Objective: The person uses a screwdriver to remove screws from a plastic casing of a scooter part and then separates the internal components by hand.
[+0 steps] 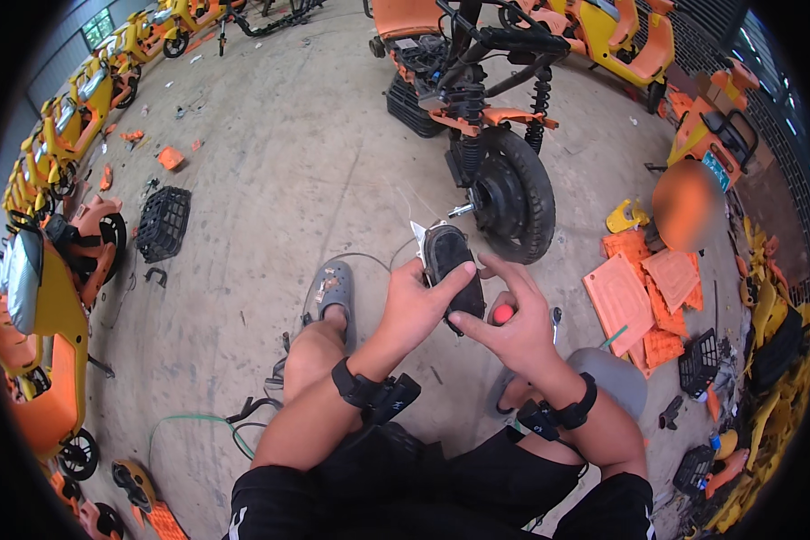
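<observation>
In front of me, a black oval housing (455, 274) with a lighter edge is held up between both hands. My left hand (412, 304) is closed round its left side, the thumb lying over the dark face. On the lower right side, my right hand (516, 322) grips it between thumb and fingers. A red rounded end (503, 313) of something pokes out of my right hand; the rest is hidden by the fingers. Just beyond the housing stands a black wheel (518, 198) with a metal axle (460, 211), part of a stripped scooter frame (477, 72).
Orange panels (619, 301) lie on the floor to the right, near a wrench (556, 324). A black basket (163, 223) lies at the left. Yellow and orange scooters (49, 315) line the left side. Cables (243, 423) run by my left leg.
</observation>
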A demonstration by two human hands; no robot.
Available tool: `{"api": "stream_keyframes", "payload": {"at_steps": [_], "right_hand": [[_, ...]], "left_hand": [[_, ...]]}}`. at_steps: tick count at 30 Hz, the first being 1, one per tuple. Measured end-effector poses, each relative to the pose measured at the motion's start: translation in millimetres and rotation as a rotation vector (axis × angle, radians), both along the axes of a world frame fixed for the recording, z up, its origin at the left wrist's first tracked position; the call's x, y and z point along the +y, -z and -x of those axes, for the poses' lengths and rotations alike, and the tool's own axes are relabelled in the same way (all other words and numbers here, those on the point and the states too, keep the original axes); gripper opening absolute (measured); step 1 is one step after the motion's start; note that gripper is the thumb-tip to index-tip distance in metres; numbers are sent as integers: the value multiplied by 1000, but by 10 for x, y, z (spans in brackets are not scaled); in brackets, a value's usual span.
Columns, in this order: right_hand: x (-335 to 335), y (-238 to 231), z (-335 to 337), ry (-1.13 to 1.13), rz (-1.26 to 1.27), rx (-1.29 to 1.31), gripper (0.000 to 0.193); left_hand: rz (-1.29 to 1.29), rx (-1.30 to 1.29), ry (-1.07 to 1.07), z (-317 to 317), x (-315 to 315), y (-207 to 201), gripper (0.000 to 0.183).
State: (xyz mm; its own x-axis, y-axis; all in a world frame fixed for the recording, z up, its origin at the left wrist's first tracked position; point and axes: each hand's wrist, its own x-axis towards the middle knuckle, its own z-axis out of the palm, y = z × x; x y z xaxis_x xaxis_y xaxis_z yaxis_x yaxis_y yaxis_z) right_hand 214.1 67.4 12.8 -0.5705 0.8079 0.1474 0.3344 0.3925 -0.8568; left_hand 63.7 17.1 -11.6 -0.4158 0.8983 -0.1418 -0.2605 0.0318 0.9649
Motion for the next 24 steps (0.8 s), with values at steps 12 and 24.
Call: {"api": "stream_keyframes", "payload": {"at_steps": [12,24], "right_hand": [[-19,78,27,-6,-134,-33,73],[174,-132,-167,-110,-140,-123,67]], "left_hand": [[-35,74,34,-16,30,134,34],[172,-560,254,180,-3,31,59]]}}
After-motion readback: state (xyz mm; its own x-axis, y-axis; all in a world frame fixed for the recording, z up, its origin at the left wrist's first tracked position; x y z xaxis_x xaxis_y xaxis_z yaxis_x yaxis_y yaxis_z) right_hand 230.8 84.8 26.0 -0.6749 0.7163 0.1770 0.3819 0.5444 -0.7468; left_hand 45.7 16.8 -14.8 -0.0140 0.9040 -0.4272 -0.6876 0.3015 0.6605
